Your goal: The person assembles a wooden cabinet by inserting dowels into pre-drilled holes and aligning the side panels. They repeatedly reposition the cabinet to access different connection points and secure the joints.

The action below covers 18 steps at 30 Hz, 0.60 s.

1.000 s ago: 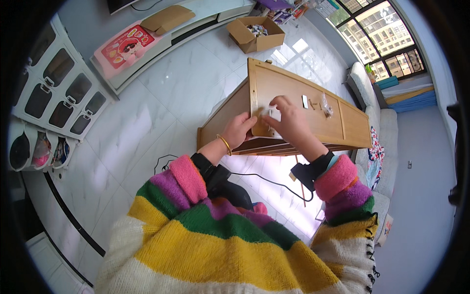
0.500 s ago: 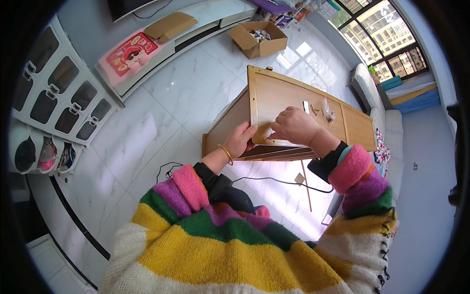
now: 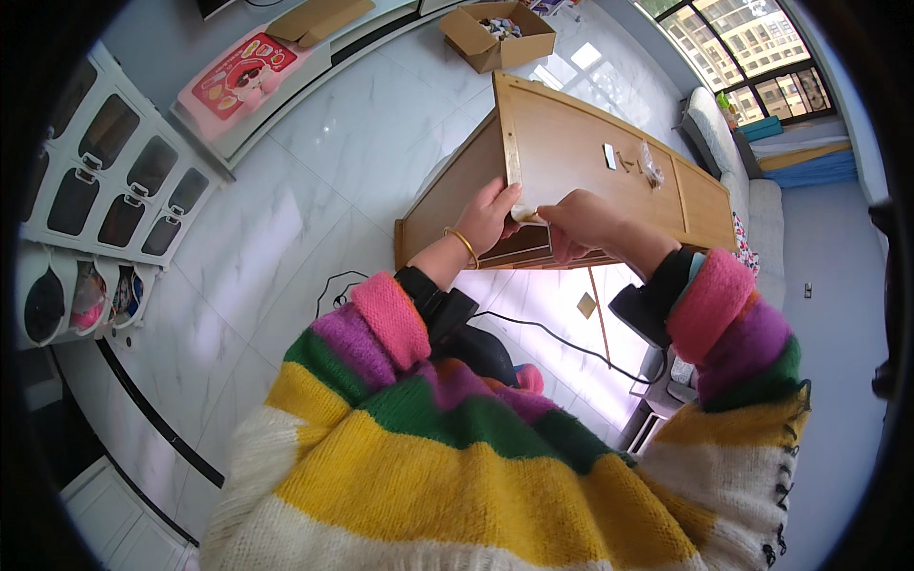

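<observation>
Wooden cabinet (image 3: 581,157): unassembled furniture carcass, lying on white marble floor (image 3: 314,181). Left hand (image 3: 490,217) grips its near corner edge; right hand (image 3: 581,221) curled, pinching same corner. Open cardboard box (image 3: 497,33) well beyond. Black cable (image 3: 543,328) beneath.

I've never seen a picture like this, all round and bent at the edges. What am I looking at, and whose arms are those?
There is no machine here. A person wears a wide-angle camera on the head, looking down, so straight edges curve near the rim. The arms in striped knitted sleeves are that person's own. The left hand and right hand meet at the near corner of a wooden cabinet piece standing on a white marble floor. Between the fingers sits something small and pale; what it is cannot be told. On the wood lie small fittings. Farther off stands an open cardboard box, and a black cable runs across the floor.
</observation>
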Tool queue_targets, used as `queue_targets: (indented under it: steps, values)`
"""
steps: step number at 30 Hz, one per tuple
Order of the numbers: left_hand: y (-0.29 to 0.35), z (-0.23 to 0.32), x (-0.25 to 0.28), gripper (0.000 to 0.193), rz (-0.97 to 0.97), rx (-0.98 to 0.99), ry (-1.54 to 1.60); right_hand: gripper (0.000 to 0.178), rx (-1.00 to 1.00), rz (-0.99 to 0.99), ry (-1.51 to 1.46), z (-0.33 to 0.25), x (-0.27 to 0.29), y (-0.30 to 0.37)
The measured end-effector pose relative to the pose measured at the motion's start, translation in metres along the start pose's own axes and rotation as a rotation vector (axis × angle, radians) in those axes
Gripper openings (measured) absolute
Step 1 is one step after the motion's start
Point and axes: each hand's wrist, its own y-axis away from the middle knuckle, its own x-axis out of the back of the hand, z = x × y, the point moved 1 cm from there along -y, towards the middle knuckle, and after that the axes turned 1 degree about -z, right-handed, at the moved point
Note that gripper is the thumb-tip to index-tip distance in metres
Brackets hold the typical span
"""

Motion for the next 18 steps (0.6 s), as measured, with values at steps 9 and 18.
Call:
queue_targets:
  steps: [9, 18]
  values:
    - [-0.005, -0.005, 0.005, 0.026, -0.038, -0.036, -0.099, 0.016, 0.359, 0.082, 0.560, 0.007, 0.001, 0.020]
    - [-0.006, -0.005, 0.008, 0.024, -0.047, -0.003, -0.091, 0.016, 1.207, 0.452, 1.274, 0.005, 0.003, 0.023]
